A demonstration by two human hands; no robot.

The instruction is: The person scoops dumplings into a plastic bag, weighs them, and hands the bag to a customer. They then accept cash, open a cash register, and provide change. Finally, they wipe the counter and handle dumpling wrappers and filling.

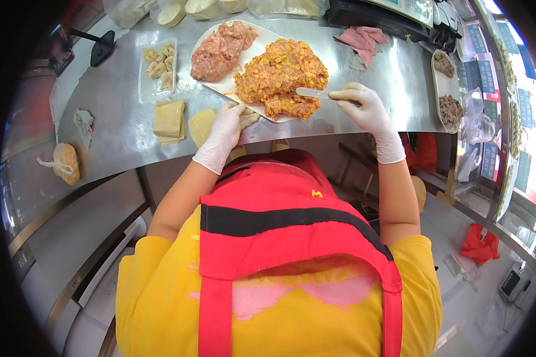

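Note:
My right hand, in a white glove, grips a thin flat spreader whose blade rests against a mound of orange minced filling with corn kernels. That mound lies on a white tray beside a heap of pink minced meat. My left hand, also gloved, is at the tray's near edge with its fingers curled; whether something is in them is hidden. Just left of it, a pale yellow wrapper lies on the steel table. A stack of square dough wrappers sits further left.
A clear plastic box holds several folded dumplings. A pink cloth lies at the back right, and a tray with two dark fillings stands at the right end. A tied bag rests near the left edge beside a grey rag.

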